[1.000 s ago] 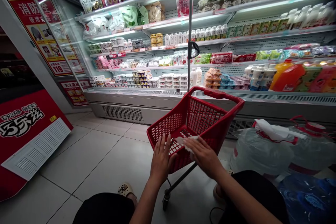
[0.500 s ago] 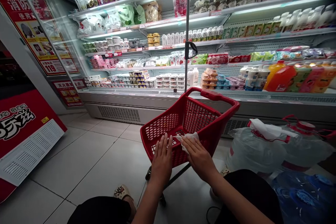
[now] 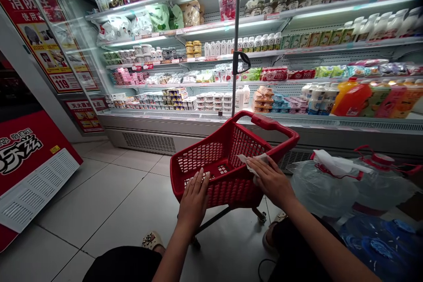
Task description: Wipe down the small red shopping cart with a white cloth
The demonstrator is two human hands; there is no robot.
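In front of me stands a red plastic shopping cart [image 3: 243,191] with a mesh basket and a looped handle. My left hand [image 3: 194,196] rests on the near rim toward the basket's low end, fingers stretched out and holding nothing. Farther right along the same rim, my right hand [image 3: 271,178] presses a white wipe [image 3: 253,163] against the cart. Part of the wipe sticks out past the fingers into the basket; the rest is hidden under the palm.
A lit refrigerated display case [image 3: 148,116] with several shelves of dairy and drinks runs behind the cart. Large water jugs [image 3: 327,187] stand at right, with blue bottles [image 3: 380,246] below. At left is a red freezer [image 3: 29,154]. My knees flank the cart.
My right hand has slid right and up along the rim with the wipe. My left hand has shifted slightly left. The cart has turned a little, its low end moving left.
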